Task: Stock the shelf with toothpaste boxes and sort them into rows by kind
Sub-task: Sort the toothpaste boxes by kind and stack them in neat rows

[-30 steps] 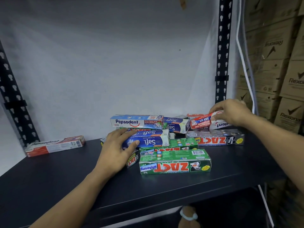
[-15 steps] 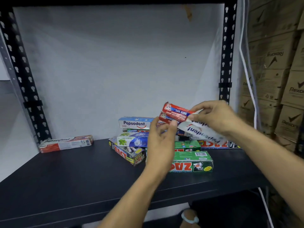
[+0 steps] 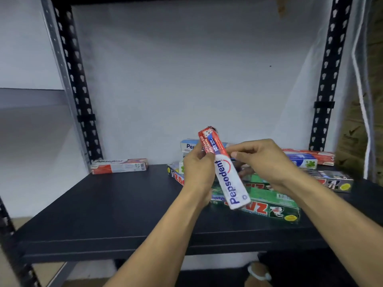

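A red and white Pepsodent box [image 3: 227,172] is held above the black shelf [image 3: 116,206], tilted nearly upright with its red end up. My left hand [image 3: 198,170] grips its left side and my right hand [image 3: 263,162] pinches its upper right edge. Behind and under my hands lies a jumble of boxes: green Zact boxes [image 3: 275,206], a grey Zact box [image 3: 331,180], a blue Pepsodent box [image 3: 189,145], partly hidden. One red and white Pepsodent box [image 3: 120,165] lies alone at the shelf's back left.
Black perforated uprights stand at the back left [image 3: 80,100] and back right [image 3: 329,79] of the shelf. A white wall is behind. Brown cartons [image 3: 371,100] are stacked to the right. A foot [image 3: 258,274] shows below the shelf.
My right hand lifted the red and white Pepsodent box off the pile and swung it upright. My left hand left the blue box and came up to grip it too.
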{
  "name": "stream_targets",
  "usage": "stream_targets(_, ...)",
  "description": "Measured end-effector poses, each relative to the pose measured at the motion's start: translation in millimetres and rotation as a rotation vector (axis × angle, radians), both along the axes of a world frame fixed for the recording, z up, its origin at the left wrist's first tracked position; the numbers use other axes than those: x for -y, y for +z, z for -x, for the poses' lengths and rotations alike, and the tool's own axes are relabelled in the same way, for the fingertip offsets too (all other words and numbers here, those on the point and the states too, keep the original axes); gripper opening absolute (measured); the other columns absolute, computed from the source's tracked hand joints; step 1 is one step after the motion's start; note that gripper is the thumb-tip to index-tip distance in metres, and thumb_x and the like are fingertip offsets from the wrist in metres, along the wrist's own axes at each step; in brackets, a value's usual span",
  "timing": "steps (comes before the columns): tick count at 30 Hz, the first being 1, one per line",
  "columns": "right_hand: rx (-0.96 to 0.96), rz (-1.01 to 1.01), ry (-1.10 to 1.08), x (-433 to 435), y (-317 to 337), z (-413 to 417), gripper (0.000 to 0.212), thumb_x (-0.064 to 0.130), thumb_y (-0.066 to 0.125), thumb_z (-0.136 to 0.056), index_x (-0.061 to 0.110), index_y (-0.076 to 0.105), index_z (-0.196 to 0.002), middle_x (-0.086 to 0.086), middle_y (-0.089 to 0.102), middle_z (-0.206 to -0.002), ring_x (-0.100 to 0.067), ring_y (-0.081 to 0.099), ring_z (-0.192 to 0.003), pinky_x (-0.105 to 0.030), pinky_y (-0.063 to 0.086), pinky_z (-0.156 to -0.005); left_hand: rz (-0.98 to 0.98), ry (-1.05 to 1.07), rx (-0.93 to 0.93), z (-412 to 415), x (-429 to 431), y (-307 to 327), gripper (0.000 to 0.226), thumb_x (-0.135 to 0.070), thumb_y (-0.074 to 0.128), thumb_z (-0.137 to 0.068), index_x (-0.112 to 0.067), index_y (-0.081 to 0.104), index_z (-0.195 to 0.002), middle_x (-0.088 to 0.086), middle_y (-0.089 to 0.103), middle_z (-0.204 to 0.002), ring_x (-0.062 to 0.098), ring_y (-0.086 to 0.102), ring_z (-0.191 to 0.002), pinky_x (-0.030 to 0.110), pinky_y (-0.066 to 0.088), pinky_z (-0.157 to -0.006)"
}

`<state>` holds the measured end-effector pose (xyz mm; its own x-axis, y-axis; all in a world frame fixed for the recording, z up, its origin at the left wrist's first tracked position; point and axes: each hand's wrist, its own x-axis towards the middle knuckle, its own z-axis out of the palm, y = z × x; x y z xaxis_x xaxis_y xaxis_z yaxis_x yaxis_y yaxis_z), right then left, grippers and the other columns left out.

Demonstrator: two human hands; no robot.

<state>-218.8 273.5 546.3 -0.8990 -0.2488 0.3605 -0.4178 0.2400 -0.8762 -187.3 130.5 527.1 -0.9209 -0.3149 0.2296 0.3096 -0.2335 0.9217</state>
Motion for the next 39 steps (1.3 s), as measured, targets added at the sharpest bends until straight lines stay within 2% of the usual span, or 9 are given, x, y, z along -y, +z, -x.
stream_targets(4, -0.046, 0.003, 0.022, 19, -1, -2, 0.014, 0.013, 0.071, -0.091, 0.023, 0.078, -0.097, 0.004, 0.076, -0.097, -0.019, 0.074, -0.086, -0.044, 0.063, -0.073, 0.138, -0.055, 0.052, -5, 36, 1, 0.031, -0.003, 0.050, -0.098, -0.017, 0.069, -0.118, 0.012, 0.076, -0.094, 0.022, 0.068, -0.074, 0.035, 0.054, -0.068)
stream_targets(7, -0.120, -0.090, 0.020, 31, -8, 5, 0.035, 0.015, 0.074, -0.089, 0.034, 0.070, -0.118, 0.015, 0.069, -0.114, -0.012, 0.071, -0.093, -0.038, 0.062, -0.082, 0.291, -0.124, 0.121, -12, 65, 2, 0.031, -0.001, 0.048, -0.099, -0.014, 0.069, -0.118, 0.011, 0.076, -0.095, 0.019, 0.069, -0.077, 0.033, 0.056, -0.070)
stream_targets(12, -0.369, -0.375, 0.133, 50, -14, 15, 0.078, 0.009, 0.076, -0.085, 0.050, 0.043, -0.143, 0.018, 0.034, -0.154, -0.001, 0.035, -0.138, -0.025, 0.041, -0.110, 0.575, -0.221, 0.264, -23, 102, 1, 0.029, -0.014, 0.045, -0.105, -0.023, 0.065, -0.124, 0.009, 0.077, -0.099, 0.021, 0.072, -0.080, 0.040, 0.059, -0.079)
stream_targets(15, -0.369, -0.529, 0.220, 61, -17, 19, 0.068, 0.013, 0.074, -0.088, 0.049, 0.049, -0.140, 0.019, 0.027, -0.159, -0.003, 0.025, -0.144, -0.027, 0.034, -0.115, 0.746, -0.207, 0.300, -24, 119, -1, 0.028, -0.022, 0.046, -0.106, -0.028, 0.065, -0.124, 0.007, 0.078, -0.097, 0.025, 0.074, -0.083, 0.043, 0.060, -0.080)
stream_targets(19, -0.458, -0.604, 0.205, 75, -27, 22, 0.044, 0.022, 0.079, -0.084, 0.038, 0.069, -0.123, 0.015, 0.052, -0.141, -0.007, 0.045, -0.131, -0.032, 0.038, -0.111, 0.922, -0.165, 0.267, -27, 140, -4, 0.027, -0.022, 0.048, -0.105, -0.032, 0.071, -0.116, 0.002, 0.079, -0.094, 0.029, 0.074, -0.083, 0.045, 0.059, -0.081)
stream_targets(23, -0.529, -0.638, 0.146, 85, -34, 17, 0.039, 0.031, 0.079, -0.083, 0.036, 0.068, -0.120, 0.015, 0.056, -0.122, -0.006, 0.050, -0.113, -0.024, 0.040, -0.095, 1.076, -0.145, 0.194, -40, 159, -5, 0.019, -0.035, 0.061, -0.099, -0.036, 0.071, -0.114, -0.018, 0.076, -0.102, 0.003, 0.071, -0.095, 0.031, 0.053, -0.092)
stream_targets(27, -0.579, -0.657, 0.056, 99, -39, 12, 0.041, 0.041, 0.077, -0.083, 0.037, 0.065, -0.122, 0.011, 0.052, -0.121, -0.010, 0.049, -0.113, -0.031, 0.043, -0.096, 1.351, -0.086, 0.169, -58, 188, -14, 0.047, -0.049, 0.072, -0.086, -0.047, 0.059, -0.131, -0.032, 0.065, -0.119, -0.010, 0.059, -0.109, 0.025, 0.048, -0.100)
stream_targets(31, -0.568, -0.677, 0.143, 123, -42, 10, 0.041, 0.038, 0.074, -0.087, 0.031, 0.067, -0.127, 0.009, 0.054, -0.121, -0.008, 0.049, -0.110, -0.026, 0.040, -0.090, 1.335, 0.055, 0.111, -65, 222, -28, 0.043, -0.044, 0.072, -0.089, -0.047, 0.061, -0.130, -0.033, 0.063, -0.122, -0.011, 0.056, -0.115, 0.030, 0.045, -0.106)
stream_targets(39, -0.629, -0.723, 0.283, 185, -61, 17, 0.037, 0.025, 0.051, -0.104, 0.015, 0.059, -0.138, -0.005, 0.057, -0.143, -0.022, 0.051, -0.131, -0.027, 0.033, -0.110, 1.336, 0.355, 0.158, -64, 285, -45, 0.032, -0.047, 0.075, -0.083, -0.048, 0.070, -0.115, -0.023, 0.061, -0.118, 0.000, 0.057, -0.111, 0.035, 0.046, -0.103)
